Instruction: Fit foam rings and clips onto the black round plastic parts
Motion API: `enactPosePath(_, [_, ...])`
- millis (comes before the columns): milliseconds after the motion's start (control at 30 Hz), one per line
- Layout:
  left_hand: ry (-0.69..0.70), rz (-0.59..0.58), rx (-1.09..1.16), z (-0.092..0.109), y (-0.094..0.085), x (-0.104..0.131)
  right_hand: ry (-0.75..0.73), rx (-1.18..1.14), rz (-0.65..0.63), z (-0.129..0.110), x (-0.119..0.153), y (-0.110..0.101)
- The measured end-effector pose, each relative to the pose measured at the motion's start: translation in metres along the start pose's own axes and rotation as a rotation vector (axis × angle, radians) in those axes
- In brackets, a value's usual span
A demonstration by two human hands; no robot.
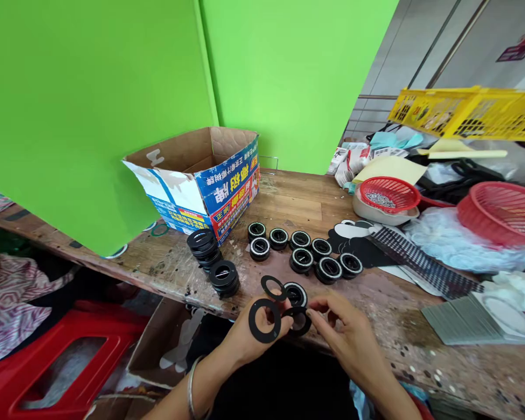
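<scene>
At bench [376, 303] edge, you're holding black rings [265, 338] in L hand [248, 333] (grip partly hidden), R hand [349, 326] thumb & forefinger pinching one; you're prob. separating them, next needing a light pull.

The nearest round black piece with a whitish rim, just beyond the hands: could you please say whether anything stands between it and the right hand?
Nothing visible stands between the right hand and the round piece on its right; a thin, flat black ring appears along its near side.

Worn wooden table [289, 195] under a cardboard box [175, 195], round black pieces [301, 260] and a beige bowl [389, 219].
</scene>
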State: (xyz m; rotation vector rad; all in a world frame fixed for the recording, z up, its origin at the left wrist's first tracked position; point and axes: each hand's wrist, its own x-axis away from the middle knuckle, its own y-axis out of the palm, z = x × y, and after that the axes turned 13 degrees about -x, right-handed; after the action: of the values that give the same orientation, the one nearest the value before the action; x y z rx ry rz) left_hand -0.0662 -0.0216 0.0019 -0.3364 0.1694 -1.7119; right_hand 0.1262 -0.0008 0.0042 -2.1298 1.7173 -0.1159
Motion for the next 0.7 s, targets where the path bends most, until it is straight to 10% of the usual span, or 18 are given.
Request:
enactPosePath(133, [-0.016,-0.024,0.061,0.001,-0.001,0.0,0.157,-0.129,-0.103,-0.001,-0.004,-0.002])
enactPosePath(333, [-0.171,0.296,0.222,-0.019,0.007,-0.013,0.536,-0.577,0.104,0.022,-0.015,0.0])
enactPosePath(700, [-0.333,0.149,0.495,-0.03,0.015,-0.024,0.565,-0.743,0.316,0.04,-0.025,0.03])
